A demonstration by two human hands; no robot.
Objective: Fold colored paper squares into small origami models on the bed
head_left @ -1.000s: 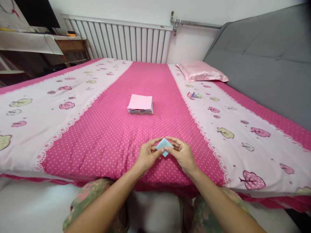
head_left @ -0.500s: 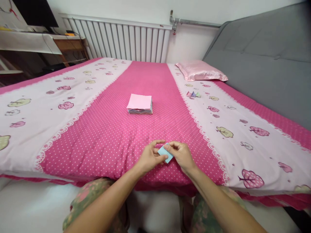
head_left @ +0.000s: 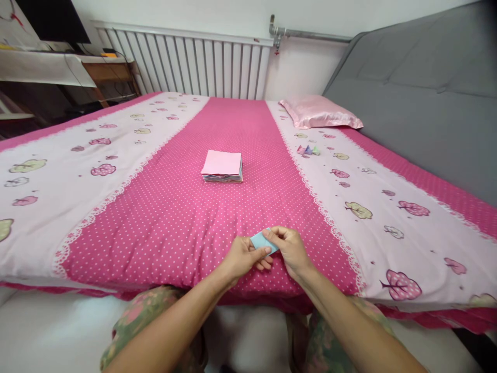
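Observation:
A small folded piece of light blue paper [head_left: 261,241] is held between both hands, just above the near edge of the bed. My left hand [head_left: 245,256] pinches its lower left side, the thumb lying on top and the other fingers curled beneath. At the upper right, my right hand [head_left: 289,246] grips the paper between thumb and fingers. Farther off on the bed lies a stack of square paper [head_left: 222,163] with a pink sheet on top. Three small folded paper pieces [head_left: 308,150], pink, purple and green, sit in a row to the right.
The bed is covered by a pink and white bedspread [head_left: 186,217]. A pink pillow [head_left: 320,112] lies near the grey headboard [head_left: 419,93] at the right. A white radiator [head_left: 186,59] stands along the wall; a desk [head_left: 104,72] with a monitor [head_left: 52,20] is at the far left.
The blue paper has turned a little and now looks wider. My left fingers have moved from above the paper to below it, while my right hand stays nearly in place.

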